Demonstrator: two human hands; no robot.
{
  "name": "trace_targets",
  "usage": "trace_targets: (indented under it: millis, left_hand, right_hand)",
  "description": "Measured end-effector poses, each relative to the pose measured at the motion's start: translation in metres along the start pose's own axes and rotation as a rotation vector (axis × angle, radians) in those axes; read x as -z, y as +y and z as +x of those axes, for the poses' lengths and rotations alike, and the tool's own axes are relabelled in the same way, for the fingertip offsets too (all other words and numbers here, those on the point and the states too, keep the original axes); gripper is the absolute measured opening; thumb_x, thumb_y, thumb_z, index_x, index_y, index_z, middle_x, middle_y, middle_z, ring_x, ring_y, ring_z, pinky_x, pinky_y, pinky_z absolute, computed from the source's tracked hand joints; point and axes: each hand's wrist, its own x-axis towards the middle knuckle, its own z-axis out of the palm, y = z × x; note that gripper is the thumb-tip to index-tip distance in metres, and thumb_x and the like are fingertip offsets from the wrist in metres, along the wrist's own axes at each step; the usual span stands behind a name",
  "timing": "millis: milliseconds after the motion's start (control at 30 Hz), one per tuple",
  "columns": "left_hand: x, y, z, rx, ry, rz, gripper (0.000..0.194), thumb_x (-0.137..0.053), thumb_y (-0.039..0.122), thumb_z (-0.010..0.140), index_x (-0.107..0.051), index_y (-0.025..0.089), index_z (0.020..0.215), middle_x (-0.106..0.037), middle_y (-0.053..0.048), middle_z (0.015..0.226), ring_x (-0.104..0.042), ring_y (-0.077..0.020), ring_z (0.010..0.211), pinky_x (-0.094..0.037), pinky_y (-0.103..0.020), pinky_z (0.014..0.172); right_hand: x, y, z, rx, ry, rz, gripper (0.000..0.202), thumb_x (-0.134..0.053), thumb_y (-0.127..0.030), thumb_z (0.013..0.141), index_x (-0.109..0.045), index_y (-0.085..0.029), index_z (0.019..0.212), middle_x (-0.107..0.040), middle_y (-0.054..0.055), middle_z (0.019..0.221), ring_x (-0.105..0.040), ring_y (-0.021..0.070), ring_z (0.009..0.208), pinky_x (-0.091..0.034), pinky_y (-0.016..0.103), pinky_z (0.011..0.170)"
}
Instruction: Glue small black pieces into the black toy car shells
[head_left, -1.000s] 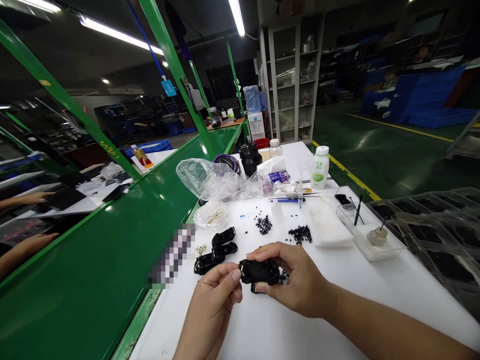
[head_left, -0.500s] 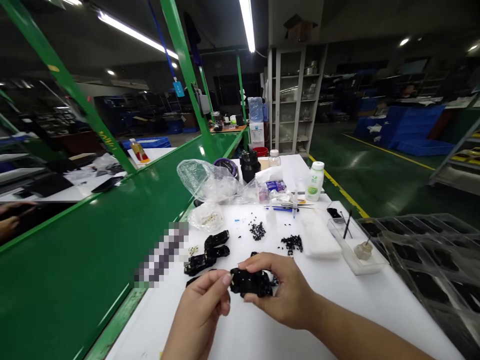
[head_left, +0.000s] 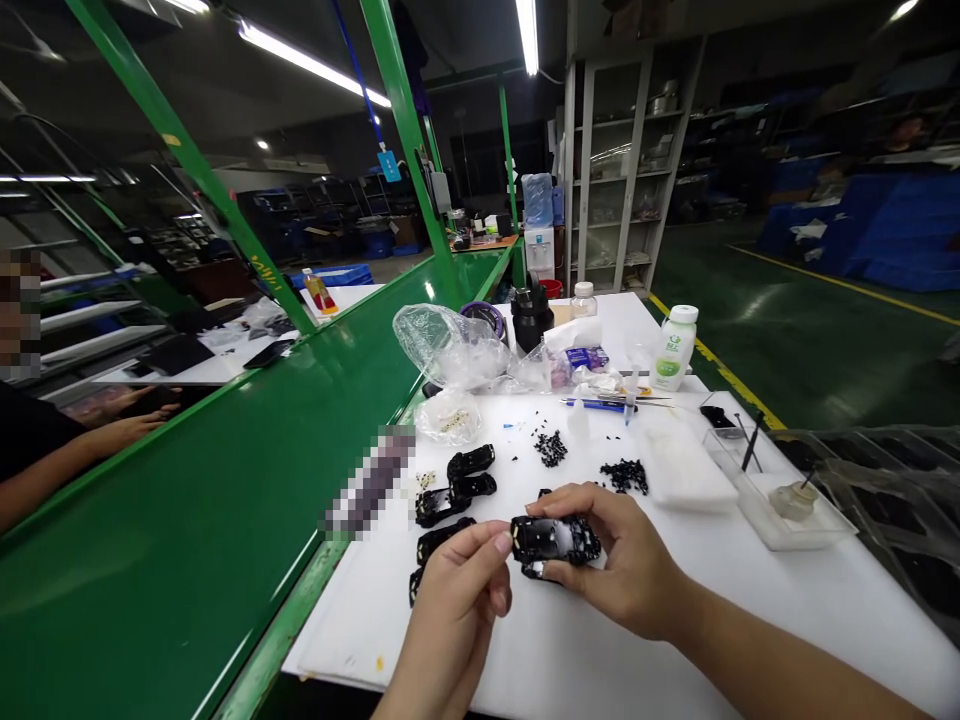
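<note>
My right hand [head_left: 626,560] grips a black model car body [head_left: 551,541] by its sides, thumb below and fingers above. Small pale pieces show at the car's left end. There my left hand [head_left: 465,580] is closed in a pinch, thumb and forefinger touching that end; whatever lies between the fingertips is hidden. More black model car bodies [head_left: 452,500] lie on the white table [head_left: 600,650] to the left, partly behind my left hand. Beside them are tiny cream-coloured pieces [head_left: 425,481]. Past my hands sit two piles of small black parts [head_left: 551,448].
On the right stand a white foam block [head_left: 686,470] and a clear tray [head_left: 795,535] holding a small jar. A white bottle [head_left: 675,348], plastic bags [head_left: 450,345] and a black flask [head_left: 531,318] stand farther back. A green partition [head_left: 247,500] runs along the left, with another person's arms [head_left: 97,440] beyond.
The view has swung left and tilted slightly down, so things sit farther right. The car body has turned in my right hand, showing a shiny upper surface. My left fingertips stay at its left end.
</note>
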Motion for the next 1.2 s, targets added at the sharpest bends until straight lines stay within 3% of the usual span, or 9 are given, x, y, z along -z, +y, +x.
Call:
trace_targets:
  millis: [267, 533, 833, 1033, 1200]
  left_hand:
    - [0.0, -0.006, 0.002, -0.004, -0.007, 0.036, 0.033, -0.084, 0.041, 0.065, -0.067, 0.014, 0.076, -0.036, 0.01, 0.04, -0.024, -0.0028, 0.041, -0.021, -0.019, 0.046]
    - [0.005, 0.0, -0.003, -0.014, -0.015, 0.062, 0.033, -0.084, 0.037, 0.064, -0.071, 0.015, 0.084, -0.055, 0.004, 0.047, -0.045, -0.0063, 0.046, -0.034, -0.019, 0.053]
    - [0.002, -0.005, -0.005, -0.018, 0.037, 0.06, 0.033, -0.083, 0.039, 0.065, -0.068, 0.014, 0.08, -0.049, 0.006, 0.041, -0.038, -0.0042, 0.041, -0.027, -0.018, 0.047]
    - [-0.001, -0.013, -0.008, -0.087, 0.062, 0.066, 0.028, -0.078, 0.034, 0.069, -0.066, 0.011, 0.079, -0.049, 0.006, 0.044, -0.039, -0.0045, 0.04, -0.028, -0.018, 0.046]
    - [-0.001, -0.011, -0.013, -0.054, 0.032, -0.04, 0.025, -0.074, 0.031, 0.068, -0.064, 0.011, 0.079, -0.052, 0.003, 0.045, -0.043, -0.0067, 0.039, -0.029, -0.019, 0.044]
  right_hand:
    - [0.001, 0.001, 0.002, 0.011, -0.021, 0.039, 0.041, -0.077, -0.012, 0.075, -0.06, -0.027, 0.11, -0.068, 0.005, 0.113, -0.066, 0.0228, 0.105, -0.054, 0.038, 0.094]
    - [0.003, 0.001, 0.001, -0.028, -0.038, 0.013, 0.04, -0.077, -0.015, 0.076, -0.061, -0.029, 0.11, -0.069, 0.003, 0.111, -0.066, 0.0224, 0.104, -0.054, 0.038, 0.093]
    - [0.001, 0.0, 0.001, 0.014, -0.052, 0.005, 0.041, -0.076, -0.012, 0.075, -0.061, -0.028, 0.109, -0.07, 0.003, 0.112, -0.066, 0.0216, 0.105, -0.054, 0.036, 0.093]
    - [0.003, 0.004, -0.006, -0.002, -0.063, -0.171, 0.033, -0.073, -0.023, 0.083, -0.06, -0.031, 0.112, -0.07, 0.002, 0.112, -0.067, 0.0205, 0.105, -0.056, 0.031, 0.092]
    - [0.006, 0.021, -0.013, 0.028, -0.054, -0.343, 0.031, -0.072, -0.034, 0.084, -0.061, -0.03, 0.112, -0.072, 0.004, 0.109, -0.07, 0.0209, 0.1, -0.059, 0.024, 0.087]
